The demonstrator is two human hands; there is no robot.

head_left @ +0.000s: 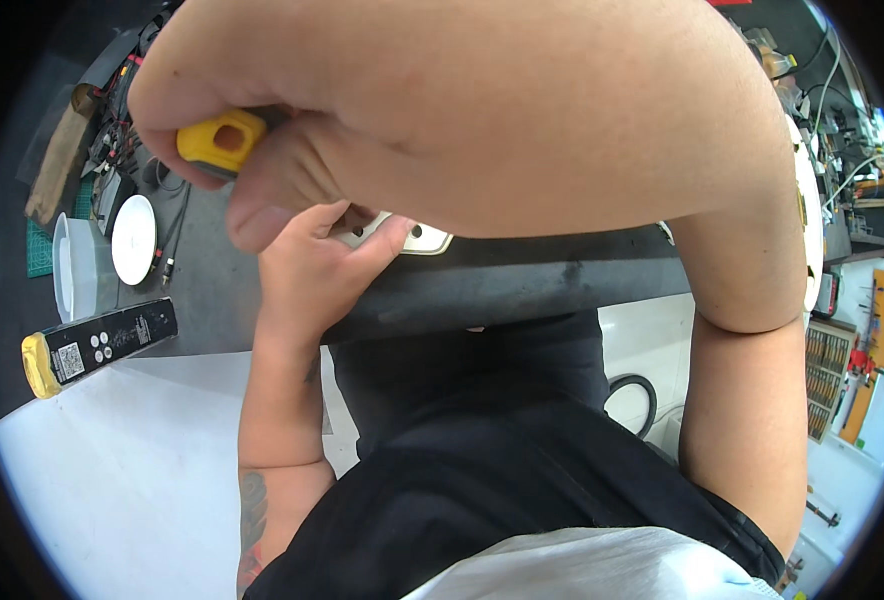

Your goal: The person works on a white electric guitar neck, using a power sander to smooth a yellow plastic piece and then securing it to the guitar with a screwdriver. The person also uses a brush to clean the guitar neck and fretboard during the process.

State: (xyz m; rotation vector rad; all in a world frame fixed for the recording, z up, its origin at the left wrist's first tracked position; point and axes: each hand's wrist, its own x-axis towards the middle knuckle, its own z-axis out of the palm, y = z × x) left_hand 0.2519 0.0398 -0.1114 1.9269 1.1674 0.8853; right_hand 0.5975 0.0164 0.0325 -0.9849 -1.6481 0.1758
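Note:
Close to the camera, my right hand (292, 80) is closed around a yellow tool handle (224, 138) with a dark underside and a hole near its end. The rest of that tool is hidden by the hand. Below it, over the bench edge, my left hand (327, 265) grips a cream-white flat part (430, 241) with dark round holes and a rounded corner. My right forearm covers most of that part, so its full shape does not show.
The dark bench (482, 290) crosses in front of me. On its left are a long black box with a yellow end (102, 342), a clear plastic container (80, 265), a white round lid (135, 240), a wooden block (62, 155) and tangled cables. Tools and a drawer rack (830, 365) stand far right.

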